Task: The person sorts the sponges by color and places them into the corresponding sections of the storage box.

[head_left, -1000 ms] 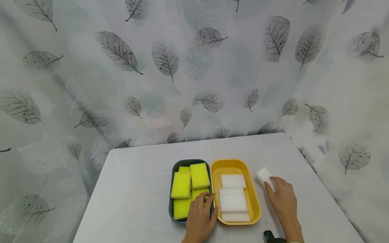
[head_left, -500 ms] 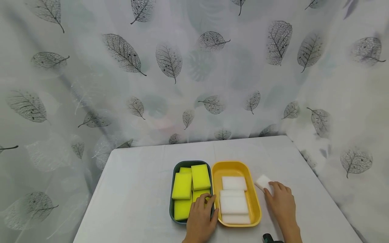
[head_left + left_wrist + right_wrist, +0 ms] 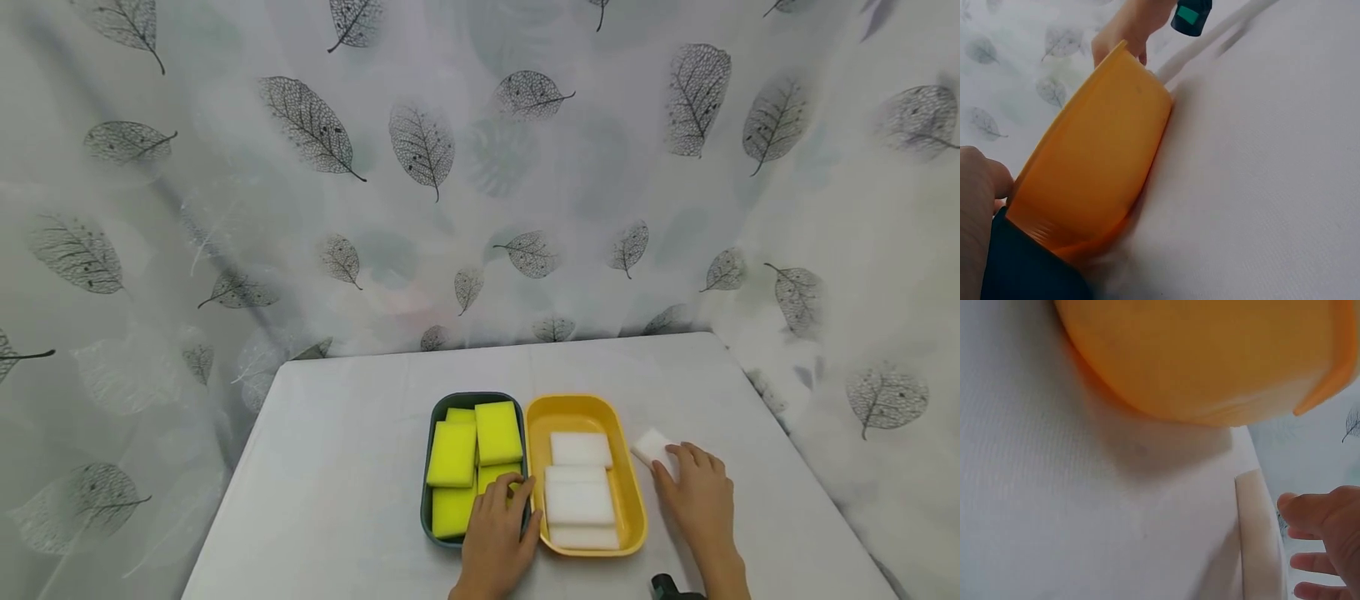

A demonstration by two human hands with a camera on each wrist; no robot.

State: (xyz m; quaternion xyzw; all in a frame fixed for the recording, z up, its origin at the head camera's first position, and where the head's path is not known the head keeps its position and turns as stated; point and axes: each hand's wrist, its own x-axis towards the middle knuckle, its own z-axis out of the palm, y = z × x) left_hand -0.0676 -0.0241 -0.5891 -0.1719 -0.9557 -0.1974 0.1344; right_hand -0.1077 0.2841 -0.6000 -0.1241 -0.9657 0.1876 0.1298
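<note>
A white sponge (image 3: 651, 446) lies flat on the table just right of the yellow tray (image 3: 636, 521). My right hand (image 3: 697, 492) is over its near right end. In the right wrist view, the fingers (image 3: 1313, 562) are spread and stand apart from the white sponge (image 3: 1257, 534). My left hand (image 3: 495, 529) rests at the adjoining rims of the yellow tray and the dark green tray (image 3: 426, 487), its fingers relaxed over the green one. In the left wrist view its thumb (image 3: 999, 178) is right at the yellow rim.
Several yellow sponges (image 3: 452, 454) fill the green tray, some stacked. Several white sponges (image 3: 579, 502) lie in a row in the yellow tray. A leaf-print curtain (image 3: 420, 250) hangs behind the white table (image 3: 345, 467) and along its sides.
The white sponge has come down and slightly nearer on the table, and the right hand's fingers have loosened from it. The left hand keeps its place at the trays. The head view has shifted slightly.
</note>
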